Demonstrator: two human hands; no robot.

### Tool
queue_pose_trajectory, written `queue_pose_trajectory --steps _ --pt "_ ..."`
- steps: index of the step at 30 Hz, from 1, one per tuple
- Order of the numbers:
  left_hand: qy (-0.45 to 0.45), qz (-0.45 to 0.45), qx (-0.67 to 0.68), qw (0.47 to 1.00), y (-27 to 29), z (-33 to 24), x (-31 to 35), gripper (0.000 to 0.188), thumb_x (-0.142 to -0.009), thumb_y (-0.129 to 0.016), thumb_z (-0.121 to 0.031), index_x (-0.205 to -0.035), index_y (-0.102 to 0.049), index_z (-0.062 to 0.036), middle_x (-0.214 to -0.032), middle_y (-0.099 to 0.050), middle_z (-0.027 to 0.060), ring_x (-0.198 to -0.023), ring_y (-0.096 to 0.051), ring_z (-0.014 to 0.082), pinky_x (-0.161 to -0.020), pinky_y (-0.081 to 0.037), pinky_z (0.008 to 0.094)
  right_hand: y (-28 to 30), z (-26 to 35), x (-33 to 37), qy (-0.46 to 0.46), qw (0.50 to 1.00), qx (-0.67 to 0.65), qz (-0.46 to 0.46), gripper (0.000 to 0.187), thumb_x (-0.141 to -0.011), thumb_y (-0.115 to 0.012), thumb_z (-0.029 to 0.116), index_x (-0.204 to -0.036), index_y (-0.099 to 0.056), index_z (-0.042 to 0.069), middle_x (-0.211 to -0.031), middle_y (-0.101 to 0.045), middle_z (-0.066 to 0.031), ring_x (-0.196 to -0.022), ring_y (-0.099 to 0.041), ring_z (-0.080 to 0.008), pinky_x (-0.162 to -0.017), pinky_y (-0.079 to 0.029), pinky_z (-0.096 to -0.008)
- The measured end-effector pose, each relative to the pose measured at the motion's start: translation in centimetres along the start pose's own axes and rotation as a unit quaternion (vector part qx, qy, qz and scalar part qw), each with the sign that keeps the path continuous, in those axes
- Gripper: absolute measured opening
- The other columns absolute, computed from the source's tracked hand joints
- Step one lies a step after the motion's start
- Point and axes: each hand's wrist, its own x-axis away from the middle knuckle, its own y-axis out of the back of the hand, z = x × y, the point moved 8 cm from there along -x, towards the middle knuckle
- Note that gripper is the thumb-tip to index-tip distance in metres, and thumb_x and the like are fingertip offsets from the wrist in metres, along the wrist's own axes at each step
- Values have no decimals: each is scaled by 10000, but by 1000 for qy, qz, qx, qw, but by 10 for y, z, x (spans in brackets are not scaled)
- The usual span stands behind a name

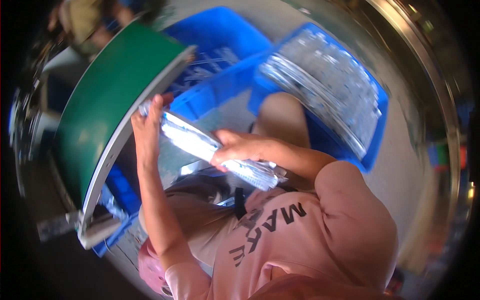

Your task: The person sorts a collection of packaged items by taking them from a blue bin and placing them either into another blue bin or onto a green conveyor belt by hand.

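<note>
A long bundle of shiny, silvery clear-wrapped packets (187, 136) slants across in front of my body. Its upper left end lies in my left hand (147, 127), whose fingers are closed around it beside the metal edge of the green surface. My right hand (237, 146) is wrapped round the bundle past its middle. The lower right end, with loose wrapper edges, sticks out close to my shirt. Glare and blur hide what is inside the wrappers.
On the left is a green work surface (122, 75) with a metal rim (112, 145). A blue crate (222, 25) behind it holds scattered thin pieces. Another blue crate (381, 117), right, is full of similar wrapped packets (325, 70). A person (87, 20) is at upper left.
</note>
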Motion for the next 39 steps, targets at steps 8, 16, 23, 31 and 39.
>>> queue_pose_trajectory --steps 8,16,23,31,39 --pt "-96 251 1 963 -116 -20 35 644 -815 -640 -277 -1331 -353 -19 -1294 -432 169 -1161 -441 232 -983 -329 361 89 6 140 92 944 163 -273 387 -728 -644 117 -1067 -513 -15 -865 -599 -92 -711 -574 -157 -640 -477 -289" --pt "-88 143 -24 985 -63 -26 12 582 -857 -603 -238 -1333 -349 -17 -1257 -446 221 -1068 -533 268 -929 -398 383 302 -16 347 -85 567 542 -615 564 -711 -621 124 -1241 -430 96 -1223 -505 -157 -1089 -509 -326 -904 -425 -384" --pt "-90 111 -78 987 -43 -18 10 574 -849 -614 -275 -1314 -388 -27 -1224 -487 198 -1039 -553 254 -905 -424 383 334 -81 331 -147 602 616 -486 584 -705 -654 58 -1222 -384 97 -1029 -538 -177 -989 -522 -359 -835 -430 -433" --pt "-87 115 -61 988 -22 -26 12 468 -858 -606 -213 -1255 -449 -21 -1184 -519 165 -989 -582 242 -862 -450 345 341 -74 324 -319 568 616 -443 687 -641 -726 212 -1236 -405 87 -1118 -519 -183 -1087 -487 -332 -903 -401 -417" --pt "-81 103 -74 989 9 -31 9 467 -873 -586 -213 -1254 -443 16 -1177 -530 140 -990 -565 197 -864 -425 293 373 -66 315 -229 699 528 -425 553 -646 -662 129 -1176 -519 61 -1116 -535 -207 -1058 -498 -352 -916 -396 -379"
